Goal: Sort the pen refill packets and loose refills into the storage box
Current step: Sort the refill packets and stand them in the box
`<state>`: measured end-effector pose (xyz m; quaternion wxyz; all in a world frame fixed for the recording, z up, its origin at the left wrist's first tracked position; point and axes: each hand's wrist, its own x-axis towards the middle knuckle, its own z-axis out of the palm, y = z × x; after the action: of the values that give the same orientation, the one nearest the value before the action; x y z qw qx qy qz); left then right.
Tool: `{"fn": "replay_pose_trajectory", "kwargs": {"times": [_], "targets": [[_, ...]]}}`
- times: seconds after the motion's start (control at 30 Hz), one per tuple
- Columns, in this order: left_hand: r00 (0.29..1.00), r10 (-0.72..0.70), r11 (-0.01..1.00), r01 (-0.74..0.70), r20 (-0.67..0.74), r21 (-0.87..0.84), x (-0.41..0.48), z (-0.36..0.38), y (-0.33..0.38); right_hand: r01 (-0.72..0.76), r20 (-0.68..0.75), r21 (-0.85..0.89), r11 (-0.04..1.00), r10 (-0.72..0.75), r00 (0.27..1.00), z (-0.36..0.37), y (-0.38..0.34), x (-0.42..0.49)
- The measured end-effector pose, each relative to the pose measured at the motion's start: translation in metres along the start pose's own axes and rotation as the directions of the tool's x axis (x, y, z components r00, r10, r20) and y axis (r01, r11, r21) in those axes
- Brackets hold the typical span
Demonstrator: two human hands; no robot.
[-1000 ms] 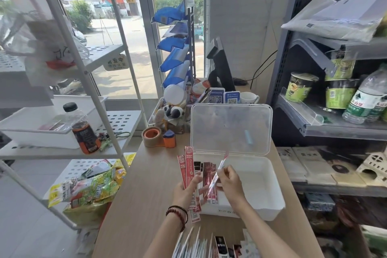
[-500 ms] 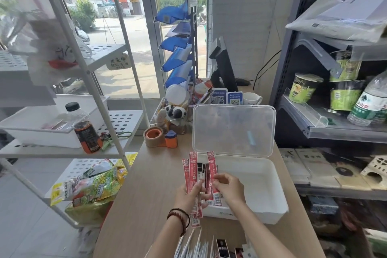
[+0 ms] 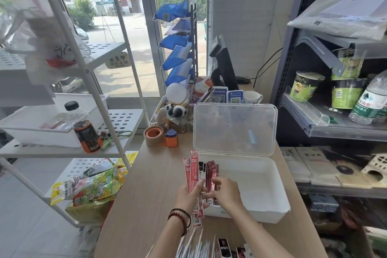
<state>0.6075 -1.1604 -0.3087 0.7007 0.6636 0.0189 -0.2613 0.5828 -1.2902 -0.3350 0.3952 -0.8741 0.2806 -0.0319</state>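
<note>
Desk (image 3: 150,184): pale wood-grain top, smooth and flat, with a rounded near-left edge.
White rack (image 3: 117,119): thin painted metal tubes carrying shelves punched with round holes, to the left of the desk.
Grey shelving (image 3: 293,65): dark slotted metal uprights on the right.
Storage box (image 3: 274,176): white plastic, rectangular with rounded corners and a smooth matte inside; it sits on the right half of the desk.
Lid (image 3: 234,128): frosted translucent plastic, hinged at the far rim and standing upright.
Bottle (image 3: 87,130): clear plastic with dark liquid and a black cap, on the rack.
Tape roll (image 3: 154,135): brown ring with an orange core, lying behind the box's left corner.
Refill packets (image 3: 194,172): long, narrow, glossy red and dark-red strips, fanned upright at the box's near-left corner and held off the desk.
Left hand (image 3: 188,195): fingers (image 3: 198,186) curled round the lower part of the fan, gripping it.
Right hand (image 3: 226,192): fingers bent, pinching the dark-red strips on the fan's right side, above the box's rim.
Loose refills (image 3: 196,245): thin pale sticks bunched on the desk at the bottom edge.
Bracelets (image 3: 181,216): dark cord and red beads on the left wrist.
</note>
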Motion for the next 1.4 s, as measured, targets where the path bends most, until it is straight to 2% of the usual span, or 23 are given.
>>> {"fn": "replay_pose_trajectory", "kwargs": {"times": [0.13, 0.37, 0.57, 0.7, 0.9, 1.17, 1.3, 1.4], "targets": [[1.0, -0.006, 1.0, 0.006, 0.004, 0.01, 0.0, -0.001, 0.002, -0.031, 0.033, -0.036, 0.999, 0.032, 0.999, 0.0, 0.0, 0.002], [0.997, 0.081, 0.997, -0.081, 0.006, 0.02, -0.004, -0.004, 0.011, 0.038, 0.079, -0.062, 0.997, -0.034, 0.996, -0.002, 0.001, -0.001], [0.992, 0.122, 0.988, -0.121, -0.005, 0.098, 0.001, -0.003, 0.023, 0.208, -0.099, 0.263, 0.942, -0.188, 0.977, -0.018, -0.012, -0.016], [0.995, 0.089, 0.99, -0.092, 0.036, 0.103, 0.0, 0.001, 0.026, 0.219, -0.096, 0.433, 0.875, -0.197, 0.976, -0.025, -0.013, -0.023], [0.994, 0.1, 0.983, -0.104, 0.034, 0.151, -0.002, 0.0, 0.02, 0.198, -0.026, 0.513, 0.836, -0.215, 0.976, -0.024, -0.01, -0.025], [0.992, 0.112, 0.944, -0.089, -0.053, 0.318, 0.006, -0.004, 0.012, 0.076, -0.087, 0.666, 0.742, -0.024, 0.996, -0.022, -0.009, -0.02], [0.99, 0.122, 0.944, -0.093, -0.071, 0.317, 0.003, -0.003, 0.013, 0.048, -0.095, 0.679, 0.732, 0.024, 0.995, -0.021, -0.006, -0.014], [0.991, 0.107, 0.966, -0.084, -0.082, 0.243, 0.0, -0.003, 0.015, 0.013, -0.092, 0.699, 0.715, 0.071, 0.993, -0.02, -0.006, -0.011]]}}
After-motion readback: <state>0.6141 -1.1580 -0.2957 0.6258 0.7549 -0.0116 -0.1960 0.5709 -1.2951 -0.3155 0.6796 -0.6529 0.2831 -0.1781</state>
